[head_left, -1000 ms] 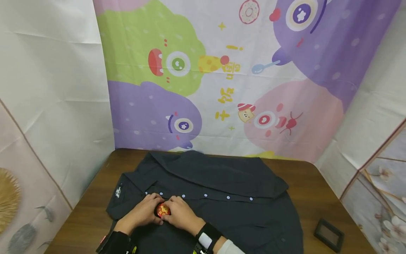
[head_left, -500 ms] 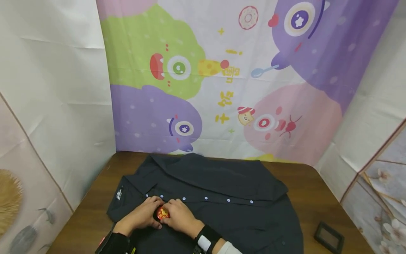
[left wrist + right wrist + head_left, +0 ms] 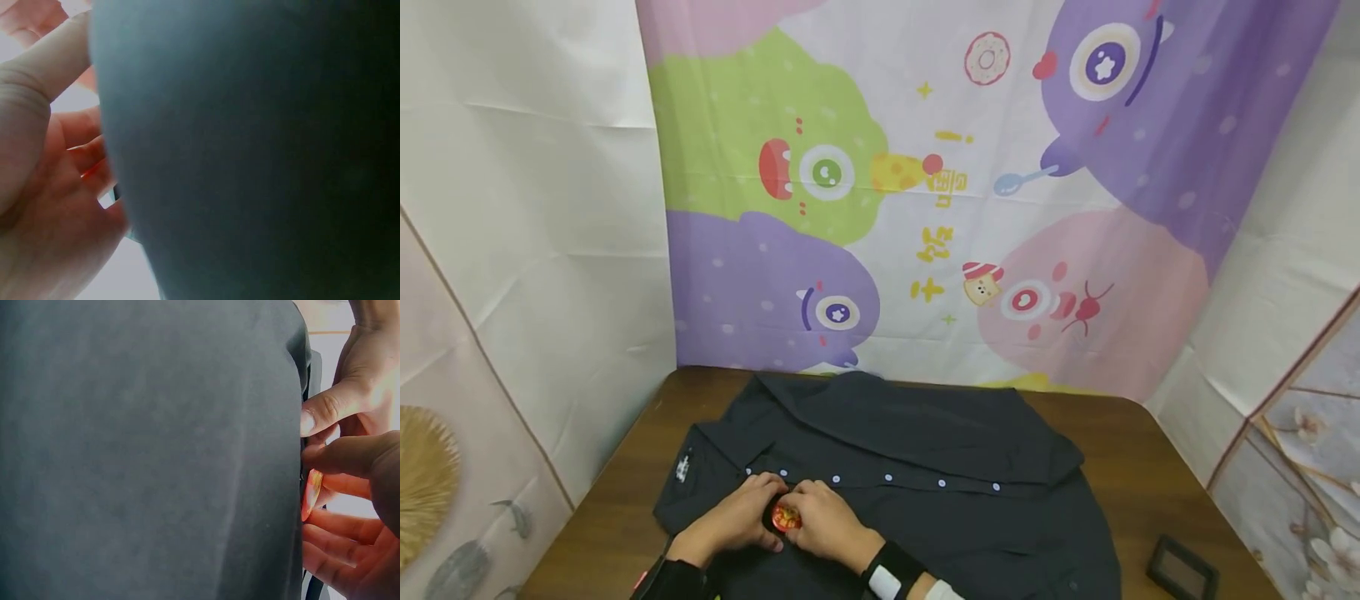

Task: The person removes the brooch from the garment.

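Observation:
A dark button-up shirt (image 3: 970, 533) lies spread on the wooden table, with pale buttons in a row across it. On its left part is a round red-and-gold badge (image 3: 786, 517), between the two hands. My right hand (image 3: 831, 521) pinches the badge from the right, thumb and fingers at its edge. My left hand (image 3: 733, 521) is just left of the badge, its fingers bent. In the right wrist view the left thumb (image 3: 331, 409) presses the shirt's fabric near the badge (image 3: 312, 495). Dark cloth fills most of both wrist views and hides the fingertips.
A small black rectangular frame (image 3: 1183, 568) lies on the table (image 3: 1157, 483) at the right. Behind the table hangs a cartoon-printed cloth (image 3: 917, 208), with pale sheets (image 3: 550, 208) at the sides.
The head view has tilted slightly up, so everything sits lower in it. Both hands stay at the badge; the right fingers have shifted a little over its upper edge.

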### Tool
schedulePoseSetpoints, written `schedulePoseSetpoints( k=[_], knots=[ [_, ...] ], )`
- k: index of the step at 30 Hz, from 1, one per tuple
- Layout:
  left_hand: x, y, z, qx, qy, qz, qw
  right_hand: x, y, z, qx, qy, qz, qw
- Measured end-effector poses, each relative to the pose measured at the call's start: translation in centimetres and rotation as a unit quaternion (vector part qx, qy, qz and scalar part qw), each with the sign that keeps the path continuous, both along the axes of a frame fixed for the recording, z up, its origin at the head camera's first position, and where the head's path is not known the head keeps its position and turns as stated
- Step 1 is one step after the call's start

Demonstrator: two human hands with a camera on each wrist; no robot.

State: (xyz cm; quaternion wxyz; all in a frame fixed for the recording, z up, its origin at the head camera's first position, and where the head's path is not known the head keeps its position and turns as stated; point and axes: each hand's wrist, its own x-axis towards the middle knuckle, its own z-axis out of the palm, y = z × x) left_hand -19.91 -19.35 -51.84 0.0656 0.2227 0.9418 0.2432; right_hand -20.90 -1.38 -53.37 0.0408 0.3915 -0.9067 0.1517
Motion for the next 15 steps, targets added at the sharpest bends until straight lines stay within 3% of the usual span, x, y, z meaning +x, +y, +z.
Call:
schedulePoseSetpoints(
  k=[7,15],
  knots=[
    [-0.27,-0.16,-0.09,-0.003,0.0,-0.002,1.0,-0.31,-0.3,-0.16,-0.005,0.007,-0.009,1.0],
    [-0.44,-0.1,-0.14,0.001,-0.03,0.012,0.9995,-0.58,-0.22,-0.39,-0.007,-0.008,0.003,1.0]
  ],
)
